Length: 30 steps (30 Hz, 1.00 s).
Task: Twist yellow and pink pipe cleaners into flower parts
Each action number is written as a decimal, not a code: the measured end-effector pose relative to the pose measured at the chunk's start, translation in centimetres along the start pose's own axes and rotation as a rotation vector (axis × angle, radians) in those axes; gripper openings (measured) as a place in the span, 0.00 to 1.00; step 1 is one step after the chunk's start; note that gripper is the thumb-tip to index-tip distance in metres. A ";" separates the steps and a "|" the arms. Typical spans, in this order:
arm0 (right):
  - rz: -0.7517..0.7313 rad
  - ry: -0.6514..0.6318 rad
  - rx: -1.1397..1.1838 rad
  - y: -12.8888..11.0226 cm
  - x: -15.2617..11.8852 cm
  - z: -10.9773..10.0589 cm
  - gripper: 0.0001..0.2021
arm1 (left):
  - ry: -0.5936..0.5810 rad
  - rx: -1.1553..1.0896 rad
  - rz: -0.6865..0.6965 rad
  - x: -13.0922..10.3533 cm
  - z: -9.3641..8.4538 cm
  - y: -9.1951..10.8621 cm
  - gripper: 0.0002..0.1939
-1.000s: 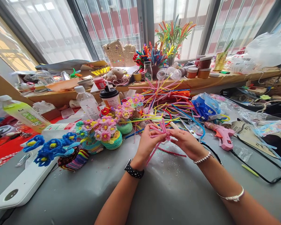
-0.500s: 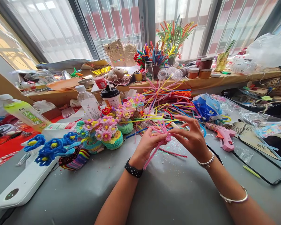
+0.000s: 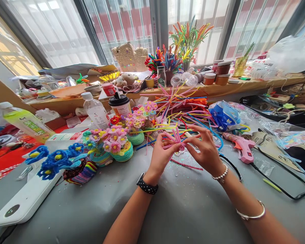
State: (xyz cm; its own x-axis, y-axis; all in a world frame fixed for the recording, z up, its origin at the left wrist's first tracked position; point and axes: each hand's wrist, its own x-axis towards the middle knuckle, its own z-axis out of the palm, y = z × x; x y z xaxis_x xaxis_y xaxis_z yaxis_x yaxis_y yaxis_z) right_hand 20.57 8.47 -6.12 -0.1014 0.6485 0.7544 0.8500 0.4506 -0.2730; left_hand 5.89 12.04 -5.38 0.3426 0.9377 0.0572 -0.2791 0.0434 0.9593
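Pink fuzzy pipe cleaners (image 3: 177, 136), bent into loops that fan upward, are between my two hands above the grey table (image 3: 188, 206). My left hand (image 3: 161, 154) pinches their base from the left, thumb and fingers closed on it. My right hand (image 3: 203, 147) grips the right side of the same base with thumb and index finger, its other fingers curved above. A dark red tinsel stem (image 3: 186, 165) lies on the table just below the hands, among scattered glitter.
Finished pipe-cleaner flowers (image 3: 115, 142) stand left of my hands, with blue flowers (image 3: 57, 157) farther left. Loose pipe cleaners (image 3: 178, 105) are heaped behind. On the right lie a pink glue gun (image 3: 241, 147) with its black cord and a blue packet (image 3: 225, 115).
The long pink stem that hung below my left hand no longer shows there. My left wrist has turned and moved slightly right, and my right hand has shifted slightly left.
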 end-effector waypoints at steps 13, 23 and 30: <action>0.021 -0.004 -0.004 0.0 0.1 0.1 0.06 | -0.032 0.063 0.014 0.1 -0.3 -0.1 0.22; 0.126 -0.079 0.025 -0.5 0.0 0.3 0.02 | 0.037 0.434 0.286 -0.3 0.0 -0.7 0.17; 0.413 -0.090 0.344 -0.6 0.0 0.6 0.06 | 0.053 0.828 0.578 -0.7 0.4 -1.6 0.13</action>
State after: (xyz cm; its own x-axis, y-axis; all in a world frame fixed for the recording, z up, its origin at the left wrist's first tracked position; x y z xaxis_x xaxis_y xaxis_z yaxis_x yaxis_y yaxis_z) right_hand 19.77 8.55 -6.31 0.1483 0.8573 0.4931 0.6120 0.3120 -0.7267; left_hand 6.44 11.23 -6.86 0.3064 0.7542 0.5808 0.3273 -0.6564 0.6797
